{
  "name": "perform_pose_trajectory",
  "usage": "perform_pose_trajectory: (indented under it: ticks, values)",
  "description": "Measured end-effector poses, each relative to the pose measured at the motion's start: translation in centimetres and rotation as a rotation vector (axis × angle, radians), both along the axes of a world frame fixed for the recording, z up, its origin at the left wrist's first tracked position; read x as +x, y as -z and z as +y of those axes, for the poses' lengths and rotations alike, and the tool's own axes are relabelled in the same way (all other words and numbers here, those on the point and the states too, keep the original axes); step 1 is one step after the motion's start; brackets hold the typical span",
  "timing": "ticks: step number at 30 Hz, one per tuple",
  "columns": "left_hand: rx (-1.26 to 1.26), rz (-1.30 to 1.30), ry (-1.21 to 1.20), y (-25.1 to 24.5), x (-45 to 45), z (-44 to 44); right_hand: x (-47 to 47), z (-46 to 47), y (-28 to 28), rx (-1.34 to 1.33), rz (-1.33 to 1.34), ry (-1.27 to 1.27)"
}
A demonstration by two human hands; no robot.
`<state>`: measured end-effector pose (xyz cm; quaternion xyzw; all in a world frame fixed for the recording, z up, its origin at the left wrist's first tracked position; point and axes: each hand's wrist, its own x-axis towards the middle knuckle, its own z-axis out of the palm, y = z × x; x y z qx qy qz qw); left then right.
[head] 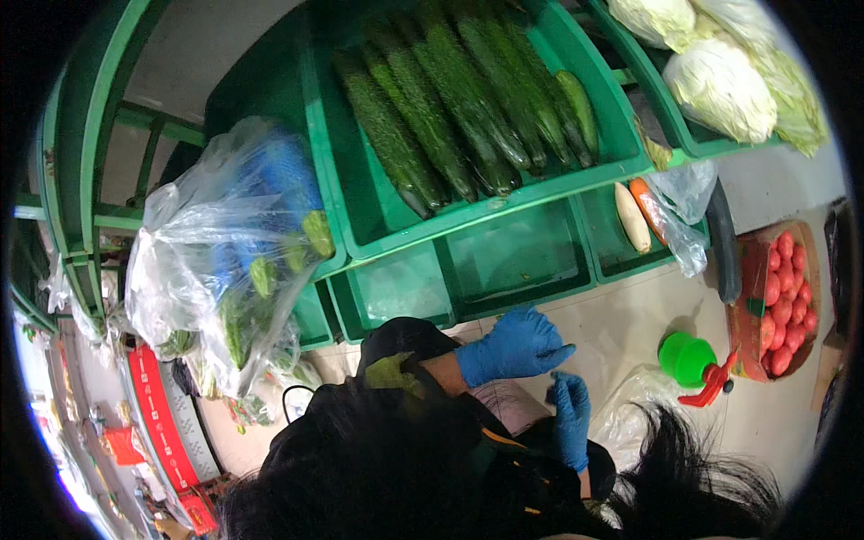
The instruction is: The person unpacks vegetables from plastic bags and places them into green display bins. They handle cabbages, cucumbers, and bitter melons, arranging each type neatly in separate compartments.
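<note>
My left hand (514, 344), in a blue glove, reaches in from the left just below the lower green trays. Its fingers are curled, and I see no object in them. Lower and a little to the right is my right hand (572, 420), also gloved in blue, with bent fingers pointing up. A small dark spot shows at its fingertips; what it is cannot be made out. A narrow gap separates the hands. Beyond them, several long dark-green cucumbers (439, 101) lie side by side in a green plastic tray (432, 236).
A clear plastic bag (182, 243) of green vegetables hangs at left. Pale cabbages (722, 91) fill the upper right tray. A white radish (632, 217) and a carrot (646, 209) lie below. On the floor stand a green spray bottle (687, 361) and a cardboard box of tomatoes (783, 310).
</note>
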<state>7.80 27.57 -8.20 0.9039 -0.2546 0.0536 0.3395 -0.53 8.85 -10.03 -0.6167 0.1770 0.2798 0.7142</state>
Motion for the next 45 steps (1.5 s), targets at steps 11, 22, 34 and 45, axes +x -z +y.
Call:
perform_pose_trajectory:
  ticks: [11, 22, 34, 45]
  values:
    - [-0.066, -0.354, -0.472, -13.0, -4.6, 6.6, 9.5, 10.8, -4.7, -0.074, -1.153, -0.056]
    - [0.257, -0.695, -1.209, -32.4, -18.8, 28.2, 13.7, 28.0, -14.9, 0.101, -1.186, -0.515]
    - [-0.446, 0.163, -0.642, -29.1, -14.3, 41.7, 7.2, 41.1, -26.7, -0.007, -1.741, -0.507]
    - [-0.495, -0.209, -0.682, -26.8, -10.0, 45.2, 5.7, 45.1, -27.0, 0.043, -1.462, -0.410]
